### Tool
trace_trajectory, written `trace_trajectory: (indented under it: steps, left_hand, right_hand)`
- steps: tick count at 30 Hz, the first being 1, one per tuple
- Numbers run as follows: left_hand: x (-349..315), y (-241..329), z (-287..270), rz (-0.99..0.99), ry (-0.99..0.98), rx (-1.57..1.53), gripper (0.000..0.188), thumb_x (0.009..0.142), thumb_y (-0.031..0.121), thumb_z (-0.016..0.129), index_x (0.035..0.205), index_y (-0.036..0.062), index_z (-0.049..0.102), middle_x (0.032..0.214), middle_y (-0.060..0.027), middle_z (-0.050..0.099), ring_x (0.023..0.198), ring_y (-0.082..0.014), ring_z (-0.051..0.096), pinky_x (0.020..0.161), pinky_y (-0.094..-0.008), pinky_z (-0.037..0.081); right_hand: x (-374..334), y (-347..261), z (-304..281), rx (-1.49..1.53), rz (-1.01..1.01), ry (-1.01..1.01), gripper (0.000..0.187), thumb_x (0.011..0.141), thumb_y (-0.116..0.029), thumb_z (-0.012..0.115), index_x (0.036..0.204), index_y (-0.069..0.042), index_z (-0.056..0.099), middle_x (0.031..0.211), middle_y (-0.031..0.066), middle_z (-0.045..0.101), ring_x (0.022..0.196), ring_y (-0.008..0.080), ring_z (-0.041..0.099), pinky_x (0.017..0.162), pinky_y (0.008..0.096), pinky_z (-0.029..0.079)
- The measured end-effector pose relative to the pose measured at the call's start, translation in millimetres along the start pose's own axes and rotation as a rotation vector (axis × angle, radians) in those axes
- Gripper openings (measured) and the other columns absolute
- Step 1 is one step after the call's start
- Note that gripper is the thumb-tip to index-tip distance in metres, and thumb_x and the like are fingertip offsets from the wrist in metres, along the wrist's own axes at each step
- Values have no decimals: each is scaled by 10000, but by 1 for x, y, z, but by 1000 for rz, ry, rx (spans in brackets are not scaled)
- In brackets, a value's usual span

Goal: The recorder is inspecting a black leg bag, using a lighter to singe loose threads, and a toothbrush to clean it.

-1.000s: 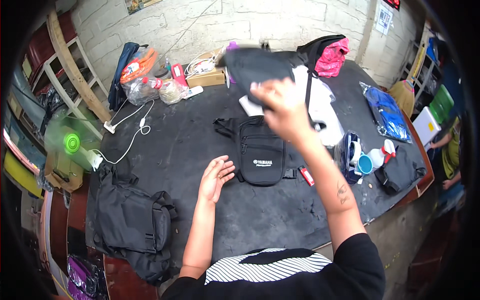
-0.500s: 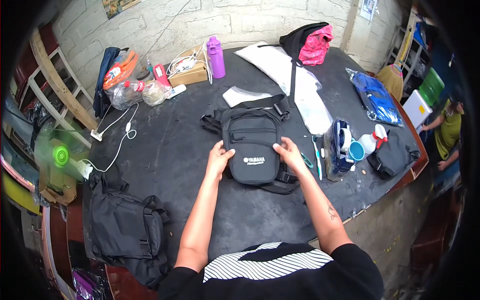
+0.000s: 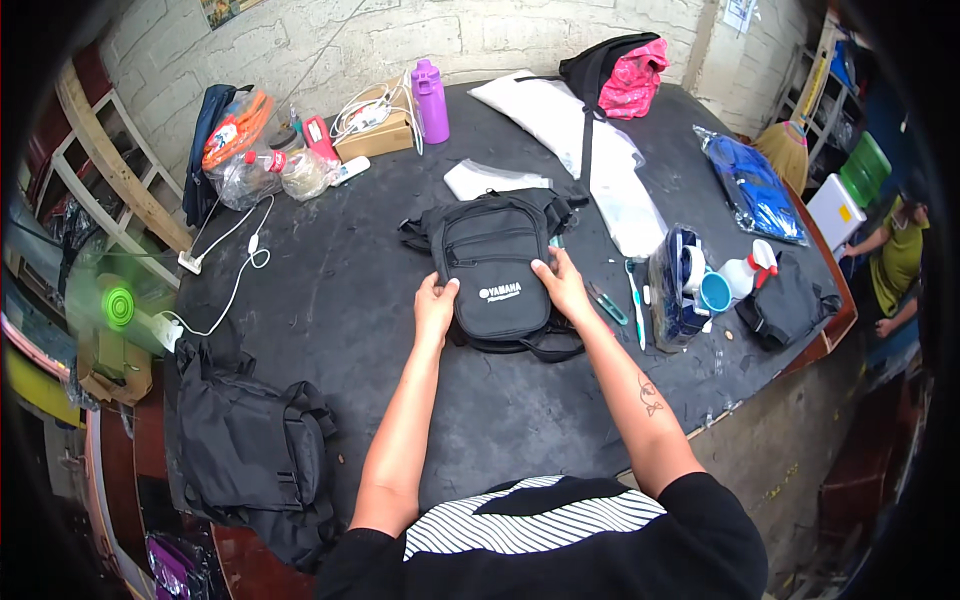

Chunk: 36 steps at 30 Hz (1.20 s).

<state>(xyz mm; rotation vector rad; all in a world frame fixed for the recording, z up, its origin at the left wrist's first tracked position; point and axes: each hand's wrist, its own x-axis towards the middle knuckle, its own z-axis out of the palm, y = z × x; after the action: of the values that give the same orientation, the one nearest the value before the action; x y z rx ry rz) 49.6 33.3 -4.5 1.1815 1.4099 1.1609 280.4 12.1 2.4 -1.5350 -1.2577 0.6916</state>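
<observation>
A small black zippered bag with pale lettering on its front lies face up at the middle of the black-topped table. At its lower left edge, my left hand grips the side, thumb on the front panel. My right hand holds the opposite edge a little higher, with its thumb also on the front. The fingers under the bag are partly hidden. Straps and a buckle spread from its upper corners, and another strap loops out below. Just right of my right hand lie green thread snips and a toothbrush.
Another black bag sits at the near left. To the right are a tape holder, a spray bottle and a dark folded bag. A purple bottle stands at the back. A person is at far right.
Both hands have shifted the bag slightly away from me and tilted it a little. My right hand has slid higher along its edge, and the strap at the top has dropped behind it.
</observation>
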Motion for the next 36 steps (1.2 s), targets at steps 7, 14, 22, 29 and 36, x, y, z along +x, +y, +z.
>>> trace_trajectory:
  steps: [7,14,22,29,36]
  left_hand:
    - [-46,50,-7,681,-69,378,601,744,298,746,1271,95,540,1251,-148,516,1209,-319,442,1021,-424,344]
    - [-73,29,18,862,-319,882,697,746,499,674,1342,184,501,1417,-49,440,1404,-291,227,1117,-581,69]
    - [-71,20,15,822,-349,821,728,738,481,683,1346,132,488,1413,-36,453,1359,-214,344,1132,-546,48]
    - [-72,22,16,792,-364,808,720,714,441,721,1326,125,510,1396,-31,473,1354,-216,353,1136,-542,46]
    - [-71,25,16,768,-358,800,734,692,435,743,1322,133,516,1384,-35,486,1353,-214,357,1137,-543,57]
  right_hand:
    - [-32,1,-47,-490,-274,86,316,791,-154,668,1075,-37,596,1046,143,550,892,301,555,798,400,455]
    - [-51,19,-85,-758,-34,-94,351,687,-163,748,1001,-49,640,1020,160,591,991,355,551,843,435,450]
    - [-39,-4,-114,-780,0,-87,200,797,-202,640,886,-23,651,857,173,642,820,358,621,729,443,497]
    - [-42,29,-117,-917,-152,-62,227,739,-141,723,939,-53,660,994,159,575,956,349,569,841,406,467]
    - [-34,41,-127,-994,-89,-51,156,797,-133,642,906,-21,638,851,178,639,827,371,623,735,463,501]
